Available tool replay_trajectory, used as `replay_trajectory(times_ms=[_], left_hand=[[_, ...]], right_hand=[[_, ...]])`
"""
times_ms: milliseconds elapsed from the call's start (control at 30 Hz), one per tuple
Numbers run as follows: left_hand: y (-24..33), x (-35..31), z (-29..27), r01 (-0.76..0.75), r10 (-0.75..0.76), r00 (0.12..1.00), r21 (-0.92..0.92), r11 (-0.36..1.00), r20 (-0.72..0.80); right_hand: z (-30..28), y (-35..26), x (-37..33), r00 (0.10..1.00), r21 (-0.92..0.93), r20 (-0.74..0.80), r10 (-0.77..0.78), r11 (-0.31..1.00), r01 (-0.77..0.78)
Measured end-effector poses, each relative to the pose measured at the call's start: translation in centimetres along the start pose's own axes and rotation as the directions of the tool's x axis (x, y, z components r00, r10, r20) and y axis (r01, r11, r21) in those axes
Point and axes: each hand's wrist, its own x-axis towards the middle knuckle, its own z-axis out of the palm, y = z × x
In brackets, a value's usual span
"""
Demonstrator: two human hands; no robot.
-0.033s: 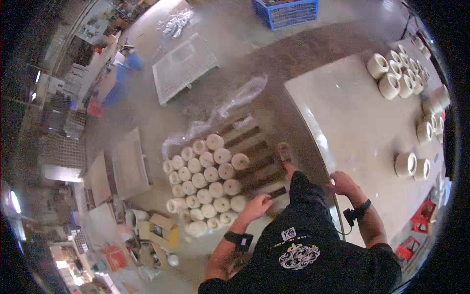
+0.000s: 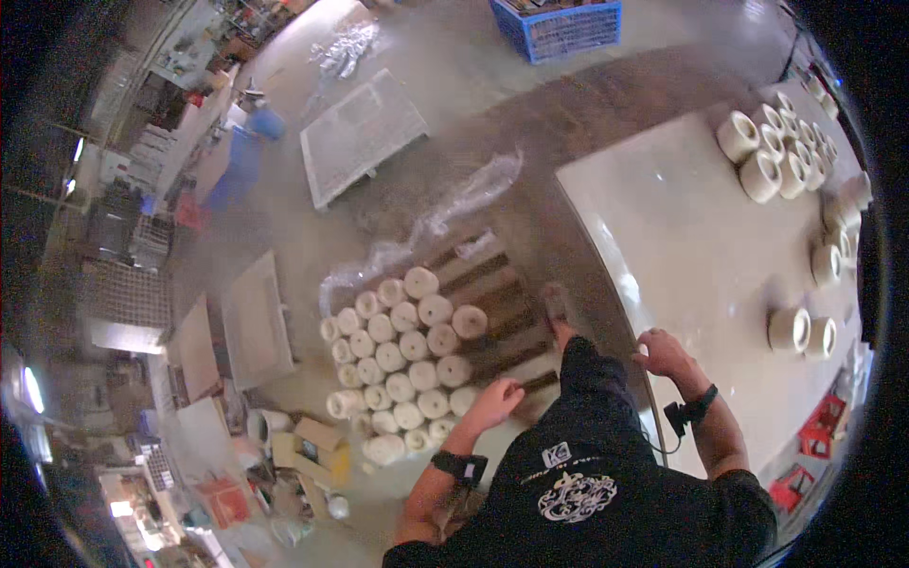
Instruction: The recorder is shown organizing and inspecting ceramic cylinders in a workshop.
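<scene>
My left hand (image 2: 494, 402) hangs in front of my body with its fingers loosely bent, and nothing shows in it. Nearest to it stand thick white cylinders (image 2: 435, 310), several rows of them upright on a slatted pallet (image 2: 497, 297), each with a small hole in its top. Over the near left edge of the pale table (image 2: 653, 237) is my right hand (image 2: 666, 353), thumb apart from its bent fingers and no object visible in it. I cannot tell whether it touches the table. Both wrists carry dark bands.
More hollow white cylinders (image 2: 789, 329) lie on the table's right side and far corner. Clear plastic film (image 2: 445, 210) trails beside the pallet. Flat pale panels (image 2: 365, 137) rest farther left. A blue crate (image 2: 568, 33) is at the back, opened cartons (image 2: 308, 445) at the left, red crates (image 2: 822, 424) at the right.
The pallet, table and crate sit slightly lower and farther right in the picture. Both hands keep nearly the same place and shape.
</scene>
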Motion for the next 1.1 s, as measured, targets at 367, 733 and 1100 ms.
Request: replay_trajectory(times_ms=[367, 733, 1100], left_hand=[[2.5, 11.0, -15.8, 0.083, -0.099, 0.975, -0.086, 0.993, -0.199], [7.1, 29.6, -29.5, 0.118, -0.141, 0.985, 0.207, 0.971, 0.1], [18.9, 60.1, -38.8, -0.264, 0.001, 0.882, 0.494, 0.829, 0.471]], right_hand=[[-7.0, 1.7, 19.0, 0.925, 0.132, -0.139, 0.353, 0.933, -0.335], [-6.9, -0.8, 20.9, 0.782, 0.214, -0.122, 0.611, 0.786, -0.58], [-6.7, -5.2, 27.6, 0.369, 0.61, -0.047, 0.928, 0.32, -0.725]])
